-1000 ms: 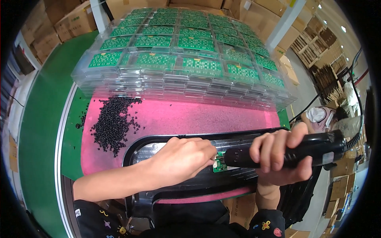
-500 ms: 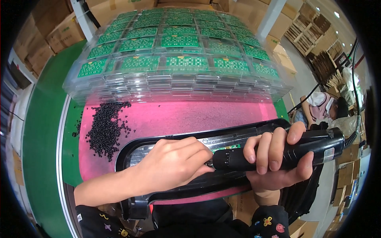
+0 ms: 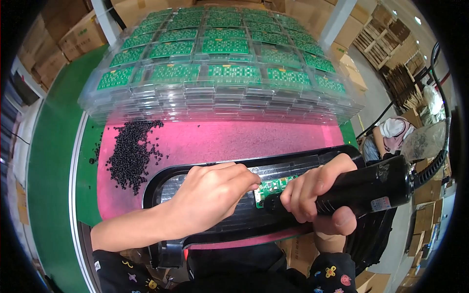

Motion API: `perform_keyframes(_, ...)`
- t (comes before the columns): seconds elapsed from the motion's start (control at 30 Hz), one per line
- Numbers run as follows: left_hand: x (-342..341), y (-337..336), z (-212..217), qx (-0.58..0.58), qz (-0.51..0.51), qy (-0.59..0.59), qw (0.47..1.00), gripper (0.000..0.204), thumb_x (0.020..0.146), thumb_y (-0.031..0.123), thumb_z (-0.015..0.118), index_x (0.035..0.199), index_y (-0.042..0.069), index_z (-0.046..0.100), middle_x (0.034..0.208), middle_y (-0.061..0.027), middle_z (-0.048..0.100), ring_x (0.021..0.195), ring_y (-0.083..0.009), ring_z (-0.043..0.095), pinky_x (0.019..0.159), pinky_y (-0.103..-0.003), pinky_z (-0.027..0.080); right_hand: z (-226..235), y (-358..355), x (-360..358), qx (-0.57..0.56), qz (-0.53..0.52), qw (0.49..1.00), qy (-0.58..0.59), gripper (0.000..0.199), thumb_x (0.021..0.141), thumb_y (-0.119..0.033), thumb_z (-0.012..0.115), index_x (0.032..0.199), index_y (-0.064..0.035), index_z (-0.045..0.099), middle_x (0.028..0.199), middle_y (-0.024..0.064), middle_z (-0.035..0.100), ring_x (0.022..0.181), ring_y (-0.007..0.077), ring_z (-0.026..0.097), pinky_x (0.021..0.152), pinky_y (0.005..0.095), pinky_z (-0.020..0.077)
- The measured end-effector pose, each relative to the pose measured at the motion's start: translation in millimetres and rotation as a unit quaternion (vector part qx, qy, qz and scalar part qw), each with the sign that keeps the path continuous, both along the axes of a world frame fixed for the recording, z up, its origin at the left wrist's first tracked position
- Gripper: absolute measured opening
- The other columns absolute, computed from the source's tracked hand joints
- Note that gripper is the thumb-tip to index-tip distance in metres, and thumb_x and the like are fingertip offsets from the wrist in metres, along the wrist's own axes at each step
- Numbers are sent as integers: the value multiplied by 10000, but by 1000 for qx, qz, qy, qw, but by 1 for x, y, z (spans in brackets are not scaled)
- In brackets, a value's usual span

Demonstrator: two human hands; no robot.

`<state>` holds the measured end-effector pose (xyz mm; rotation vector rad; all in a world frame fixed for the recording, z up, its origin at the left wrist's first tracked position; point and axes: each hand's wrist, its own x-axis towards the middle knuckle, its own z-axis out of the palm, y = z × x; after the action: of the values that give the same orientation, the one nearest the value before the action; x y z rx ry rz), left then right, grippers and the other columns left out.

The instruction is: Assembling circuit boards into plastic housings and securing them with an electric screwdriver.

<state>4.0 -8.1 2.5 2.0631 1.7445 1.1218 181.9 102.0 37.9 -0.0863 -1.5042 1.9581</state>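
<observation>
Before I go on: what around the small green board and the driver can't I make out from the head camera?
- Driver tip: hidden behind the right hand, head view.
- Small green board: partly covered by both hands; its parts are too small to tell.
- Left hand fingertips: their contact with the board is unclear.
- Black housing: near edge hidden by the forearms.

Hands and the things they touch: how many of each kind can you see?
Hands: 2, left hand and right hand
Black power screwdriver: 1
Small green circuit board: 1
Black plastic housing: 1
Total: 5
</observation>
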Motion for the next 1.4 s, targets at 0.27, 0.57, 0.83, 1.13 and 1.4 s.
perform_keyframes(0.27, 0, 1, -3, -25, 4, 19, 999, 102, 851, 107, 697, 888, 20, 658, 808, -96, 658, 751, -292, 652, 607, -394, 511, -6, 0, 4, -23, 64, 997, 41, 405, 766, -193, 823, 1003, -16, 546, 665, 56, 590, 615, 166, 573, 747, 358, 505)
perform_keyframes(0.57, -3, -4, -5, -30, -11, 63, 998, 116, 862, 149, 678, 900, 42, 649, 832, -86, 647, 792, -281, 638, 630, -394, 512, -1, -8, -9, 15, 56, 998, -25, 410, 736, -247, 873, 932, -32, 584, 628, 28, 576, 579, 127, 545, 648, 279, 473)
perform_keyframes(0.83, 0, -3, -4, -52, -29, 62, 996, 126, 859, 162, 681, 898, 47, 652, 827, -92, 646, 791, -293, 638, 630, -404, 512, -4, 2, -7, 119, 83, 989, -7, 491, 783, -421, 826, 882, -34, 541, 548, 10, 533, 435, 131, 491, 446, 277, 423)
perform_keyframes(1.13, -1, -3, -5, -66, -28, 65, 995, 131, 852, 163, 689, 899, 46, 653, 827, -90, 649, 790, -291, 637, 625, -408, 515, -8, 9, -12, 129, 119, 985, 0, 482, 801, -428, 811, 889, -41, 538, 540, 4, 526, 421, 129, 487, 433, 272, 411)
perform_keyframes(1.4, -3, -2, -4, -69, -87, 58, 992, 151, 836, 170, 714, 886, 46, 644, 812, -82, 644, 792, -270, 640, 611, -398, 523, -2, 8, 0, 50, 37, 979, 196, 456, 871, -452, 734, 972, -74, 498, 586, 7, 568, 429, 143, 534, 459, 317, 476)
